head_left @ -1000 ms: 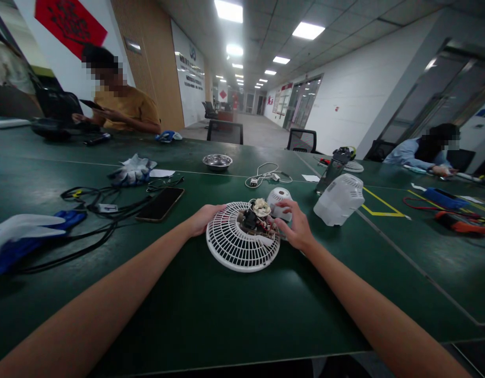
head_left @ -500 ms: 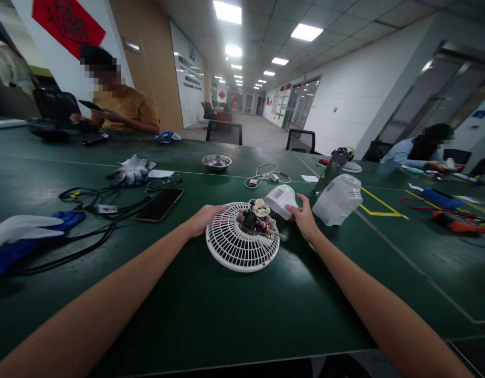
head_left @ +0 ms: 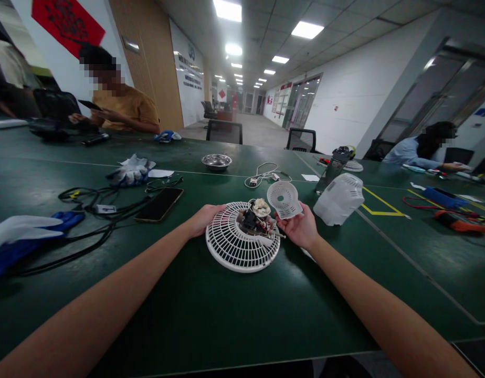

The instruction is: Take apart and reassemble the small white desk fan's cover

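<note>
A round white fan grille (head_left: 234, 247) lies on the green table, with a bare motor and wires (head_left: 256, 220) at its upper right part. My left hand (head_left: 206, 219) grips the grille's left rim, its fingertips partly hidden. In my right hand (head_left: 301, 226) is a white plastic motor cover (head_left: 283, 200), held up just right of the motor, its slotted face with a central hole toward me. Right of that hand a larger white plastic housing (head_left: 340, 199) stands on the table.
Behind the grille lie a coiled white cable (head_left: 262, 176) and a metal bowl (head_left: 216, 162). A dark bottle (head_left: 333, 169) stands behind the housing. To the left are a phone (head_left: 159, 205), black cables (head_left: 108, 220) and work gloves (head_left: 132, 170). Two people sit across the table.
My right hand has turned the motor cover over, from its smooth outer side to its slotted face, and the palm now faces up. My left hand and the grille have stayed put.
</note>
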`<state>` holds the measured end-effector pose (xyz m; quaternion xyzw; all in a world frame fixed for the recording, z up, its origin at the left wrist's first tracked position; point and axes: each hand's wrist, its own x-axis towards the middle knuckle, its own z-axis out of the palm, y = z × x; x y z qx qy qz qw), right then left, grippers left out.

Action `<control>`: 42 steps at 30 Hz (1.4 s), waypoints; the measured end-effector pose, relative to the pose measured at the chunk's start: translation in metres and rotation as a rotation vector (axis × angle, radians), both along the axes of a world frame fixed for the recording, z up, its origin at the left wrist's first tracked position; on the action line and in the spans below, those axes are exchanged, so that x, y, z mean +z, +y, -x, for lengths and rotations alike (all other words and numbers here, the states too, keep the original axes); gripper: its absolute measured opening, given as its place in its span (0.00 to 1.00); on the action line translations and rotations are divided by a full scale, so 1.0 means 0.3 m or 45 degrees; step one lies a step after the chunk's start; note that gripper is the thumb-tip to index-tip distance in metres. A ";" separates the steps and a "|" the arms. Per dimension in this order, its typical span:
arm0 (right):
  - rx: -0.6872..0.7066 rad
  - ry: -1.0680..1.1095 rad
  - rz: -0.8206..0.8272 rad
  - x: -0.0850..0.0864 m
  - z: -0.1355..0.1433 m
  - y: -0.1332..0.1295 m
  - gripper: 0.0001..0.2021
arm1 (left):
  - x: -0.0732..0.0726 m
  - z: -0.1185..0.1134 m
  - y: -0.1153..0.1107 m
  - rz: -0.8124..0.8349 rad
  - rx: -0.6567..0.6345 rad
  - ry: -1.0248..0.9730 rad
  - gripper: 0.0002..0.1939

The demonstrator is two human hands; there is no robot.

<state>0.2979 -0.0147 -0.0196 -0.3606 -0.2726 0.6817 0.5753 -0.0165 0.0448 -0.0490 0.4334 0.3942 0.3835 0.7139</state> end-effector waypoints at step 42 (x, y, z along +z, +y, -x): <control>0.025 -0.107 -0.026 -0.014 0.006 -0.002 0.22 | 0.029 -0.008 -0.023 -0.023 0.020 0.045 0.09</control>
